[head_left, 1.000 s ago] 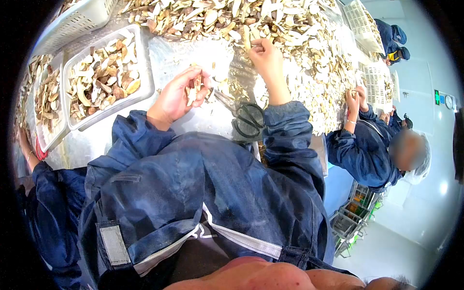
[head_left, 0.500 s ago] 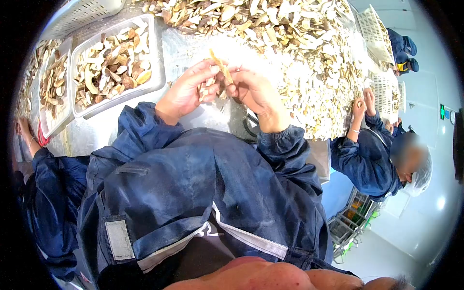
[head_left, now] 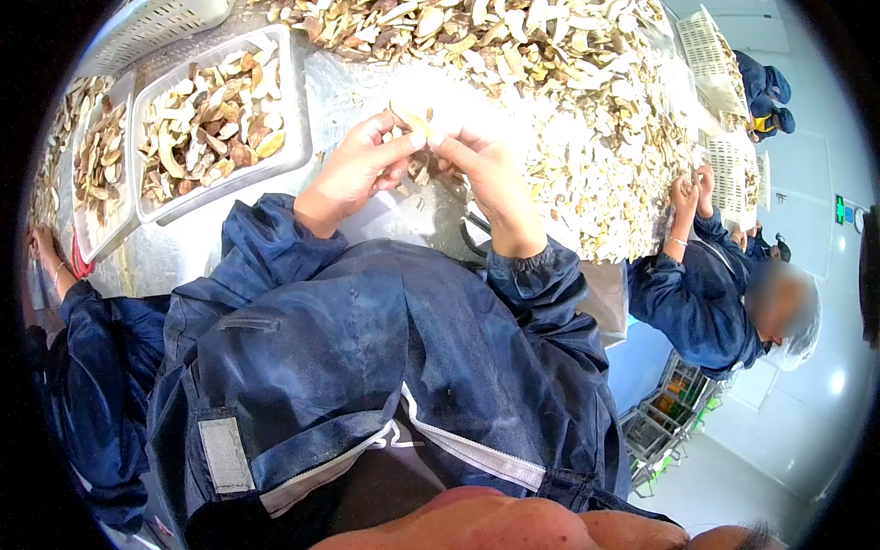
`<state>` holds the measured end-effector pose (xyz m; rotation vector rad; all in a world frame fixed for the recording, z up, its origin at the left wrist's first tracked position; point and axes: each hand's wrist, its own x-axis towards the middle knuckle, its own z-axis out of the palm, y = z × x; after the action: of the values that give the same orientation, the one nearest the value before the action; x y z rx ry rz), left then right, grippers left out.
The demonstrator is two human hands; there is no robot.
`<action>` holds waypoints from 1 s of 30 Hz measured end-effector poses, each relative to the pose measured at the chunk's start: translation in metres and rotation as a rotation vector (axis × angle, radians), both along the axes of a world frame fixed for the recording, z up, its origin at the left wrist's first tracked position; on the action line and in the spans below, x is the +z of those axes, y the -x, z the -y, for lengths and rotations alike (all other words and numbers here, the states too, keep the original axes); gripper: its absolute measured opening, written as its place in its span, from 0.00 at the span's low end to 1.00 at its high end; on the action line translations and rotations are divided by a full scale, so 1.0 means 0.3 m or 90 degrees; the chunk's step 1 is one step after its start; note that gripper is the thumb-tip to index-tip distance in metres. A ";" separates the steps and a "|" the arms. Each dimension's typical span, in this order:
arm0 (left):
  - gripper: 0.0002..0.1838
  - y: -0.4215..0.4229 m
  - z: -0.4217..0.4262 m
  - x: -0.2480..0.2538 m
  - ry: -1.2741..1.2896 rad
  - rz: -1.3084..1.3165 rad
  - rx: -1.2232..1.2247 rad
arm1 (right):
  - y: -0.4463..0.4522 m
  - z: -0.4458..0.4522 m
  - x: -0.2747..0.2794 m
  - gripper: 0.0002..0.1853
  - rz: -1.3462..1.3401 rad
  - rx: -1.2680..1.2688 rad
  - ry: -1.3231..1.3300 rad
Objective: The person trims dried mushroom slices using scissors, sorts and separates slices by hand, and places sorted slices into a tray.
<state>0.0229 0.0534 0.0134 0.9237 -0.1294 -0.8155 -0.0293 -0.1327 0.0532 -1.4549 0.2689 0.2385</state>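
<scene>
Between my two hands is a pale, thin mushroom slice (head_left: 408, 117), pinched at the fingertips. My left hand (head_left: 362, 170) is closed on one end, its thumb pressed along the slice. From the other side, my right hand (head_left: 486, 174) grips it with thumb and forefinger. Small mushroom pieces (head_left: 420, 170) show just below the fingers; whether they are held or lie on the table I cannot tell. Past my hands spreads a large heap of mushroom slices (head_left: 587, 119), white to brown.
A clear plastic tub (head_left: 302, 128) of browner slices stands to my left, with another tub (head_left: 101, 229) beside it. White slotted baskets (head_left: 731, 179) line the far right. A co-worker in a hair cover (head_left: 701, 302) works at the right; another person's sleeve (head_left: 87, 339) is at left.
The slice has tipped from nearly upright to a flatter slant. My fingertips have come closer together, and my left hand has turned with its thumb over the slice.
</scene>
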 end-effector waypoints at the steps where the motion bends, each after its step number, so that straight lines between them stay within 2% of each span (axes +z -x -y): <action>1: 0.10 0.002 0.004 -0.002 -0.012 0.002 0.006 | 0.001 -0.002 -0.002 0.08 0.004 -0.007 -0.010; 11: 0.11 0.007 0.011 -0.013 -0.051 0.023 0.024 | 0.002 -0.008 -0.014 0.07 0.008 -0.029 -0.015; 19: 0.10 0.006 0.006 -0.001 -0.080 0.023 -0.019 | -0.008 -0.010 -0.027 0.09 0.087 -0.115 0.118; 22: 0.08 0.007 0.006 0.002 -0.102 0.043 -0.046 | -0.012 -0.026 -0.009 0.09 0.121 -0.083 0.138; 25: 0.08 0.011 0.003 0.007 -0.119 0.055 -0.085 | -0.015 -0.021 -0.003 0.08 0.020 -0.003 0.040; 30: 0.07 0.009 0.007 0.011 -0.089 0.049 -0.053 | -0.014 -0.022 -0.013 0.08 0.030 -0.027 -0.007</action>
<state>0.0201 0.0513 0.0166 1.0882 -0.1800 -0.8747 -0.0251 -0.1260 0.0494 -1.4401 0.2589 0.1708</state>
